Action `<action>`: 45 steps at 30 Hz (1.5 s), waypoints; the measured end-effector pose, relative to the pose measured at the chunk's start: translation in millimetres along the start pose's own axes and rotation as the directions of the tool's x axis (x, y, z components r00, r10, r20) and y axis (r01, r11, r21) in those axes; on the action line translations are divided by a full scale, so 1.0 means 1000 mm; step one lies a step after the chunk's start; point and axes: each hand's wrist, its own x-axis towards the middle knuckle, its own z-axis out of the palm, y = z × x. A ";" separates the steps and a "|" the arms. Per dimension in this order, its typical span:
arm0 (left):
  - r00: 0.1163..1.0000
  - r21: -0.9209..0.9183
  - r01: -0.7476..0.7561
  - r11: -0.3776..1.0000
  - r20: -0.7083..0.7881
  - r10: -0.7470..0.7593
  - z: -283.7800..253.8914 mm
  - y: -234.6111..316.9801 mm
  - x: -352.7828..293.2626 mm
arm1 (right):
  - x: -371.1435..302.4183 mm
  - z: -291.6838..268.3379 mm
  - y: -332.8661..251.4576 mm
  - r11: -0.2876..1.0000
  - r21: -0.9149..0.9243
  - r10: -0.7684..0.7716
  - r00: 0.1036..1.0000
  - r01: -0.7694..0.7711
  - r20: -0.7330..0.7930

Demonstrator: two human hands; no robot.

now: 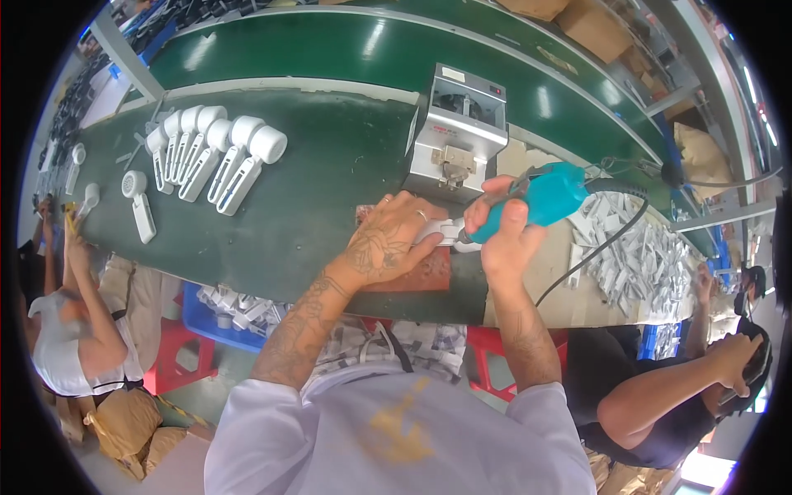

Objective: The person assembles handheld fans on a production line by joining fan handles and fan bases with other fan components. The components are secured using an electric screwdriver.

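Note:
My right hand (508,239) is wrapped round a teal electric screwdriver (551,195), tilted so that its tip points down and to the left. The tip meets a white plastic part (448,232), mostly covered by my hands. My left hand (386,241) presses on that part with its fingers closed over it. Beneath lies a reddish-brown mat (422,276) on the green bench. Just beyond my hands stands a grey metal screw feeder (455,132) with a window at its top.
Several white round-headed handles (202,148) lie in a row at the left, with a single one (139,206) nearer. Loose white plastic pieces (631,252) are heaped at the right, by the screwdriver's black cable (596,247). Co-workers sit on both sides. A green conveyor (289,45) runs behind.

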 end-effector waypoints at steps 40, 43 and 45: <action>0.985 -0.194 0.053 0.980 -0.149 -0.083 0.001 0.039 -0.042 | 0.074 -0.104 0.074 0.879 -0.473 -0.320 0.807 0.057 -0.497; 0.829 -0.843 0.287 0.455 -0.019 -0.559 -0.034 0.029 -0.058 | 0.055 -0.089 0.078 0.919 -0.389 -0.273 0.822 0.069 -0.500; 0.820 -0.953 0.050 0.299 -0.131 -0.557 -0.050 0.020 -0.072 | 0.050 -0.075 0.071 0.917 -0.388 -0.275 0.844 0.087 -0.461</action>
